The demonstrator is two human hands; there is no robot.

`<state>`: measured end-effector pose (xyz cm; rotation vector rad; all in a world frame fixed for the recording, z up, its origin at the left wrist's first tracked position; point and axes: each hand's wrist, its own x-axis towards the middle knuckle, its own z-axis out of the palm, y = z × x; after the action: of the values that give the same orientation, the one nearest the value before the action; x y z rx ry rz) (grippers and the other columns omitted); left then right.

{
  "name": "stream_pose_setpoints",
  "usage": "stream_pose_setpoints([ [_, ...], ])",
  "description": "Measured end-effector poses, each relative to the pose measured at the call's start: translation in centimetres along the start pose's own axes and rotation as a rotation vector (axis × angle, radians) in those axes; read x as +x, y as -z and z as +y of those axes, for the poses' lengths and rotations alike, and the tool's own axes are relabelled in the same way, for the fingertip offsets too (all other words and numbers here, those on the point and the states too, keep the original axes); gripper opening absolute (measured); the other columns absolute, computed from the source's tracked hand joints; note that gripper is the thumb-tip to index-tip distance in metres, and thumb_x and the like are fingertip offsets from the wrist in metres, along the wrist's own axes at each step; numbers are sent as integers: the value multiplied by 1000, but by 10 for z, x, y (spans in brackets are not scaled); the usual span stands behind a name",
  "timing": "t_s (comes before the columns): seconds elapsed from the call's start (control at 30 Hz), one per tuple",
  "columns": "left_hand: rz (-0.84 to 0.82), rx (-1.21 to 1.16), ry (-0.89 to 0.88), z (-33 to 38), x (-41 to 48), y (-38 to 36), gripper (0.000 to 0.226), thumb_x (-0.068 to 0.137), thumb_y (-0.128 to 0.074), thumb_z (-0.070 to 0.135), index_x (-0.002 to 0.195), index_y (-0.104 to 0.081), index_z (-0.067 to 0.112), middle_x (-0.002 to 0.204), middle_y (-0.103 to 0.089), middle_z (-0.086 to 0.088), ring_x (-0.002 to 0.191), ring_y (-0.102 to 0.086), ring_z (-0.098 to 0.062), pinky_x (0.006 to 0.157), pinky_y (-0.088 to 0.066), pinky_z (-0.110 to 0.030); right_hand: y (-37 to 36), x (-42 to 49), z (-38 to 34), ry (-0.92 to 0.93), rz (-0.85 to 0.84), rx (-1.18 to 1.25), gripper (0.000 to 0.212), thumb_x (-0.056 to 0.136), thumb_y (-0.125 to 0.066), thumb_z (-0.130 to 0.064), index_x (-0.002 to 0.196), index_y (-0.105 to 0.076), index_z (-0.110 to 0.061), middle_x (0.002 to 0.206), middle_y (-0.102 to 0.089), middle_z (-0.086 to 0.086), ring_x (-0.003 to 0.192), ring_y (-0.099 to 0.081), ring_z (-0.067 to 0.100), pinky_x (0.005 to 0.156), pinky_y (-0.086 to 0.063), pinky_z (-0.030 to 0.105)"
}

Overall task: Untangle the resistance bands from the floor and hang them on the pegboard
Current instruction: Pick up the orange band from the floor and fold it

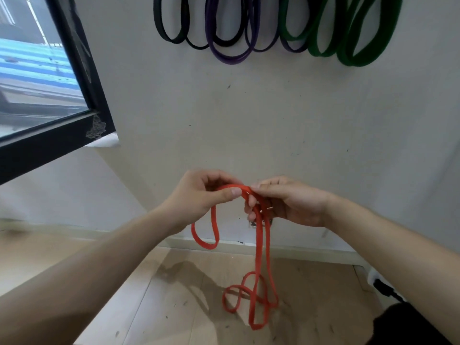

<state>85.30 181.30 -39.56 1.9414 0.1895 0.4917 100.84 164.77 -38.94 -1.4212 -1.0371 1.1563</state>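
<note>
Evidently both hands pinch the red band (258, 235) at chest height, left hand (206, 195) and right hand (286, 202) side by side, so its snarled lower loops dangle to the floor (174, 295) for sorting; other bands (273, 26) already hang above.

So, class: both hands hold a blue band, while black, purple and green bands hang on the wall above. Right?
One slip: the head view shows the band held by the left hand and right hand is red, not blue. Black bands, purple bands and green bands do hang on the wall above.
</note>
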Motion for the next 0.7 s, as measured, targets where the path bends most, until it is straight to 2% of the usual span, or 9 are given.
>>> stream_pose_setpoints([
  [0.1,55,-14,-39,3,1,1,18,83,-76,20,99,-78,12,92,-78,-3,91,-73,-16,84,-57,-26,2,1,2,-7,-25,24,31,100,-52,-32,88,-71,-10,100,-71,14,95,-69,29,91,-54,42],
  [0.2,148,-45,-80,7,3,5,14,83,-76,20,97,-77,17,91,-78,1,91,-73,-13,87,-58,-25,4,1,3,-52,-41,27,32,98,-53,-35,89,-72,-10,106,-72,17,103,-69,31,87,-54,35],
  [0.37,334,-107,-98,10,6,20,13,87,-74,11,96,-76,20,88,-75,4,86,-70,-8,87,-57,-22,10,1,7,-114,-30,80,33,97,-51,-32,96,-71,-6,104,-73,16,97,-71,29,80,-55,31],
  [0.43,393,-141,-92,11,6,26,12,87,-74,14,98,-76,20,90,-75,2,89,-71,-11,91,-58,-26,14,1,10,-158,-66,18,35,98,-51,-33,95,-72,-5,105,-73,16,102,-70,30,85,-55,33],
  [0.53,500,-178,-69,6,8,42,12,89,-73,20,100,-76,23,94,-76,1,95,-72,-17,92,-57,-28,21,2,19,-212,-147,-86,39,102,-50,-36,87,-75,-10,108,-70,18,108,-67,33,99,-50,44],
  [0.63,513,-136,-37,-5,7,58,12,92,-71,19,103,-76,21,96,-75,-3,95,-73,-20,90,-57,-29,29,1,22,-207,-99,-131,39,105,-47,-31,87,-75,-9,107,-68,20,109,-66,34,107,-46,51],
  [0.7,444,-96,8,-12,4,63,14,93,-69,16,106,-74,15,92,-74,-5,90,-72,-19,87,-59,-26,33,0,21,-181,-24,-130,36,100,-52,-32,84,-75,-10,100,-70,19,104,-68,33,107,-46,51],
])
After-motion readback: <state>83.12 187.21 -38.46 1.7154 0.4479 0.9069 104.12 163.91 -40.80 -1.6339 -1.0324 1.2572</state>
